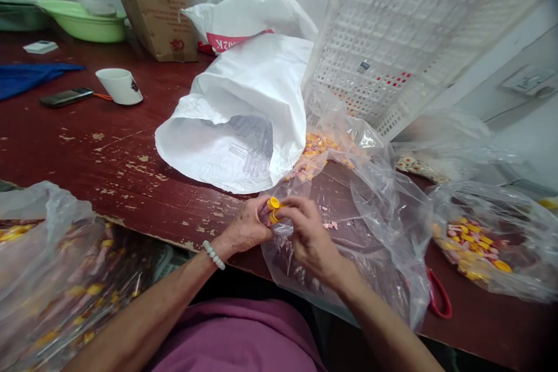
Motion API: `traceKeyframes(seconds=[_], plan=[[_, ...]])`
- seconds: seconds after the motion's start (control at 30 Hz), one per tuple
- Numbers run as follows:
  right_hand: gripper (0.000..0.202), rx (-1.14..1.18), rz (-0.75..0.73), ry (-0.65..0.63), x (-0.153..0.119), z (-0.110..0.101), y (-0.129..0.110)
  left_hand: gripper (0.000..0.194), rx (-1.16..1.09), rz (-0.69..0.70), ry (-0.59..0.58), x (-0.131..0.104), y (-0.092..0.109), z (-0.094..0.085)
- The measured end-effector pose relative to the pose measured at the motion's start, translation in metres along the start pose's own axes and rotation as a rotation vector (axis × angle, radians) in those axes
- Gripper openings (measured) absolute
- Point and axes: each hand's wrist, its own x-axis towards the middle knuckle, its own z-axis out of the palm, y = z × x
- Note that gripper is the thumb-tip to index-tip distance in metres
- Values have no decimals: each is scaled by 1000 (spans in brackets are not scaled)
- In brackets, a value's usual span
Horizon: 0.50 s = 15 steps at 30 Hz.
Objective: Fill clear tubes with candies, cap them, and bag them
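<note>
My left hand (246,228), with a pale bead bracelet on its wrist, is wrapped round a pair of small tubes (264,213) with dark reddish contents. Two round yellow caps (273,203) top them, side by side. The fingertips of my right hand (308,233) pinch at the lower cap; the other fingers are curled in. Behind my hands, a white sack (192,157) lies with its mouth toward me and clear empty tubes (250,157) inside. Under my right hand spreads a clear plastic bag (375,256), with yellow and pink pieces (320,145) at its far end.
More yellow and pink pieces fill a clear bag (471,238) at right, near a red loop handle (439,296). Bagged yellow-capped tubes (87,296) stand lower left. A white crate (370,52) leans behind. A cup (120,86), phone (67,97) and carton (152,11) are on the left.
</note>
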Motion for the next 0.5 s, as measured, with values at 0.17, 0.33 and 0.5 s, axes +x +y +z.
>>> traceKeyframes(seconds=[0.17,0.33,0.5], plan=[[43,8,61,-12,0,-11,37,28,-96,-67,43,1,-2,0],[24,-224,457,176,29,-23,138,35,-170,-211,208,2,-6,-20],[25,-334,419,23,54,12,179,34,-158,-176,238,0,-2,-27]])
